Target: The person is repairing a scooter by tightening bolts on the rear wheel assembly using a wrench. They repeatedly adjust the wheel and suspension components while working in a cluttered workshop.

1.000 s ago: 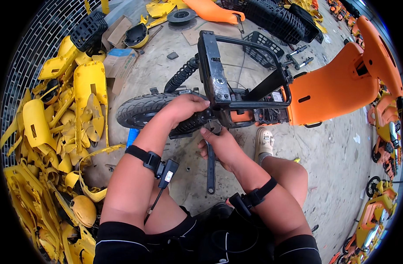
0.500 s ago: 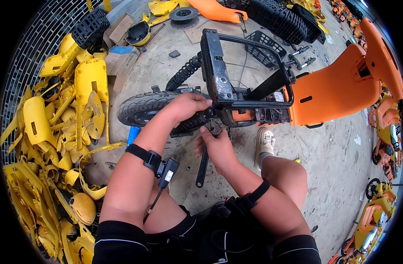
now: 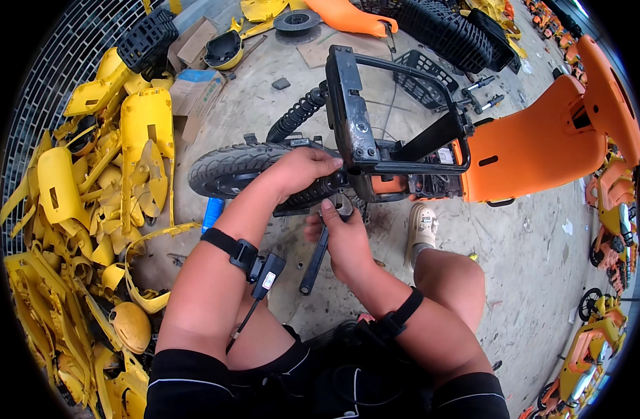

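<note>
A stripped scooter frame [image 3: 348,119] stands before me, its black rear wheel [image 3: 229,171] pointing left. My left hand [image 3: 309,170] is closed around the upper end of the near shock absorber [image 3: 309,192], where it meets the frame; some fingers are hidden. Just below that joint, my right hand [image 3: 348,237] grips a dark ratchet wrench [image 3: 316,262] near its round head. The wrench handle slants down toward me, its free end above the floor. Across the wheel, the far coil-spring shock absorber [image 3: 295,115] is in plain sight.
An orange body panel [image 3: 529,153] covers the scooter's right end. Yellow plastic parts [image 3: 58,188] lie heaped on the left. Black baskets [image 3: 445,35], a cardboard box [image 3: 198,94] and a dark disc [image 3: 297,21] lie at the back. A blue object [image 3: 212,212] sits beside the wheel.
The wrench's free end has swung slightly left, and its head sits a little lower, with my right hand. My left hand stays at the shock absorber's upper end. The whole view has shifted slightly.
</note>
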Available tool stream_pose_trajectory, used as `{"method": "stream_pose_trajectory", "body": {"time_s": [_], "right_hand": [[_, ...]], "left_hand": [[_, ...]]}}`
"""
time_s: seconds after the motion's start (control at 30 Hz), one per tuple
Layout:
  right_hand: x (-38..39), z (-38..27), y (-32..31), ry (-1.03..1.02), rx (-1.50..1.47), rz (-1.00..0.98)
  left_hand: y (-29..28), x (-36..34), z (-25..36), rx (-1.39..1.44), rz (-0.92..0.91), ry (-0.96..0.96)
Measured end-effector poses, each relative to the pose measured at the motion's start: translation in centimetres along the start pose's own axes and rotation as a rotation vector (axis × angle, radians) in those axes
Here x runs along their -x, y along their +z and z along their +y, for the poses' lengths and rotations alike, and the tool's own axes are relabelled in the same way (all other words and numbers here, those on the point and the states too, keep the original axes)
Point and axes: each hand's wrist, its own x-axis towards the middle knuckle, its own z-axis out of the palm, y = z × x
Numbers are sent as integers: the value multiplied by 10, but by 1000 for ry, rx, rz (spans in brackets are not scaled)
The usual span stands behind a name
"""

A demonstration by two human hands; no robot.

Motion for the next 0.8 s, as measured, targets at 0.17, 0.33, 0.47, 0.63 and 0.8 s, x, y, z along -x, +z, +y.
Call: {"method": "stream_pose_trajectory", "body": {"time_s": [0.17,0.33,0.47,0.63,0.8], "right_hand": [[-3,2,3,-44,14,12],[0,3,7,-61,-32,56],[1,-1,5,-50,-17,67],[3,-13,-1,23,-3,25],[1,-21,-1,73,33,-4]], "left_hand": [[-1,-1,1,15,-28,-3],[3,5,5,29,25,-14],[3,4,5,50,18,-28],[3,4,4,27,20,-4],[2,0,-3,23,16,24]]}}
